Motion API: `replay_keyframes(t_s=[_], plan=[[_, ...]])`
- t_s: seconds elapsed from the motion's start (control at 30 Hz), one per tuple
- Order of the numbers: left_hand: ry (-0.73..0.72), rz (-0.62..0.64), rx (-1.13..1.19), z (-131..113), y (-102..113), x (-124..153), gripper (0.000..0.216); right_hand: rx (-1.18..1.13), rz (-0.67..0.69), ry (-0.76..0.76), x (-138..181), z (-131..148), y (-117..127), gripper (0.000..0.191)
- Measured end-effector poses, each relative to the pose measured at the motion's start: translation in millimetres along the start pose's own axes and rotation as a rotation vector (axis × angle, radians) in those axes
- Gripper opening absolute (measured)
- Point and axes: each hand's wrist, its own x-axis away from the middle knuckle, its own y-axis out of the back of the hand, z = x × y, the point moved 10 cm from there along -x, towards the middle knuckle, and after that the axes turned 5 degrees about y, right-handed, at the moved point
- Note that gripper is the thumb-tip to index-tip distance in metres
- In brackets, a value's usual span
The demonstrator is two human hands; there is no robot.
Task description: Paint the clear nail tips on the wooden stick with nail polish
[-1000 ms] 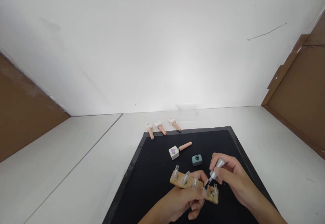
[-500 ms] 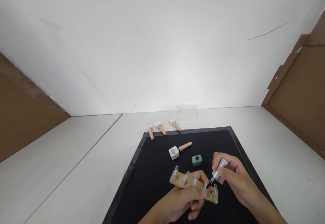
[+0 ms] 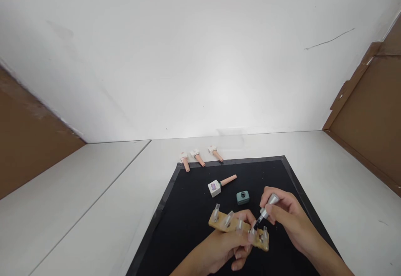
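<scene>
White table point(image 3: 94, 221) under black mat point(image 3: 184, 221) with white bottle point(image 3: 214, 188), teal bottle point(image 3: 242, 198), at far edge three pale bottles point(image 3: 199, 160).

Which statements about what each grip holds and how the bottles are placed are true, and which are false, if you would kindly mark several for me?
1. The right grip holds a silver-capped brush. True.
2. The open teal bottle stands on the black mat. True.
3. The left grip is empty. False: it holds a tan strip with clear tips.
4. Three pink-capped bottles lie at the mat's far edge. True.
5. The fourth pink-capped bottle stands upright. False: it lies on its side.
</scene>
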Motion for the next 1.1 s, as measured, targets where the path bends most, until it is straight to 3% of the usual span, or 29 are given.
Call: replay_keyframes(t_s=[0.43,0.73,1.1], plan=[[-0.019,0.022,-0.014,-1.6,-2.3,2.7,0.035,-0.049,-0.073,0.007,-0.3,4.2,6.1,0.018],[-0.003,0.009,-0.007,-1.8,-1.2,1.8,0.033,-0.043,0.053,-0.014,-0.7,-0.3,-6.7,0.020],[0.003,0.004,-0.032,0.5,-3.6,2.3,0.036,0.045,-0.167,-0.006,1.3,2.1,19.2,0.016]])
